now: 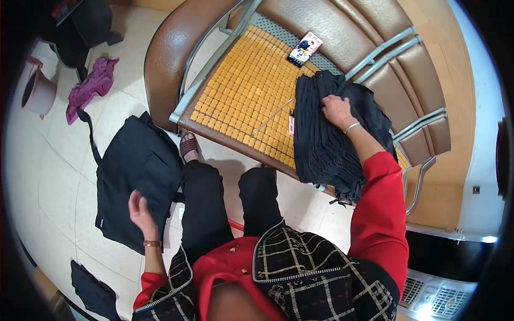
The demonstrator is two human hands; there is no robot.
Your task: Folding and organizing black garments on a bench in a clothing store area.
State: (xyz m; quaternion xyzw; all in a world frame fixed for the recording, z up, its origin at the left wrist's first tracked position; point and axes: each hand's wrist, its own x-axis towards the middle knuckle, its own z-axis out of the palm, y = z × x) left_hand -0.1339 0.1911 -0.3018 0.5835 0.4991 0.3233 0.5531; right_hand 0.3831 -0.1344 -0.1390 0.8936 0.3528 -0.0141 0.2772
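Observation:
My right hand [338, 111] rests on a thick stack of black fabric strips or folded cloth [321, 136] on the bench seat; whether its fingers grip the cloth is unclear. My left hand [141, 212] is raised, fingers apart and holding nothing, over a large black cloth item with a strap [136, 168] on the floor. Left of the stack, a thin metal rod [272, 118] and a small pink-handled tool [291, 123] lie on the tiled seat mat [241, 88]. Behind them a phone with a lit screen [305, 49] lies at the backrest.
The brown padded bench [321, 20] has metal armrests. On the floor are a purple cloth [93, 88], a grey bin [39, 90] and a dark cloth [94, 291]. A dark piece of furniture [92, 24] stands at upper left, a vented appliance [439, 295] at lower right.

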